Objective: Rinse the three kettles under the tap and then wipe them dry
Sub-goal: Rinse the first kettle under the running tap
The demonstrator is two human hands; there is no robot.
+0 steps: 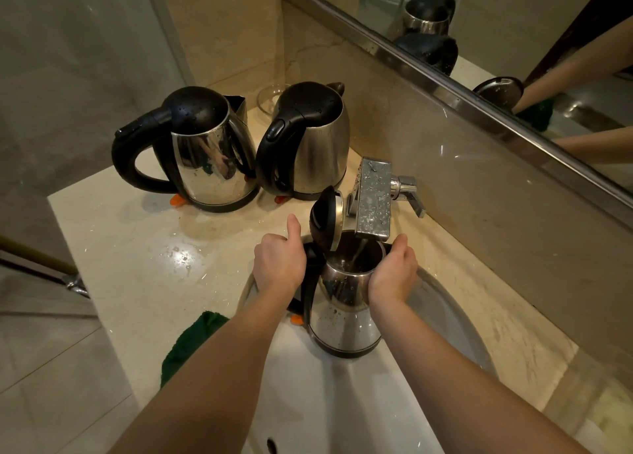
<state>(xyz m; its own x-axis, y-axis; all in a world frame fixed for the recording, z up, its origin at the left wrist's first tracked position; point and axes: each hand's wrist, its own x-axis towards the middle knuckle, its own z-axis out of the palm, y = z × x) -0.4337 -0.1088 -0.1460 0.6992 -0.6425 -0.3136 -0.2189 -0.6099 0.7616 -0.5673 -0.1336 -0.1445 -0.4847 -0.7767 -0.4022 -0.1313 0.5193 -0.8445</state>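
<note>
Steel-bodied, lid up: rinsing the last kettle [346,320] in the sink [455,313] beneath the tap [373,200], left grip [279,265] closed round its handle [307,292], right grip [394,272] curled on its body. Next, likely: tip out, stand by the two wet kettles [205,152] [308,145] on the tabletop [137,248], take the green cloth [191,344].

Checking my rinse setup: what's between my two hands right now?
In the head view, the open stainless steel kettle with its black lid raised is between the left hand and right hand, under the square chrome tap.

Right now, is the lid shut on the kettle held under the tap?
No, the lid stands flipped open above the steel kettle, with water running in from the tap.
</note>
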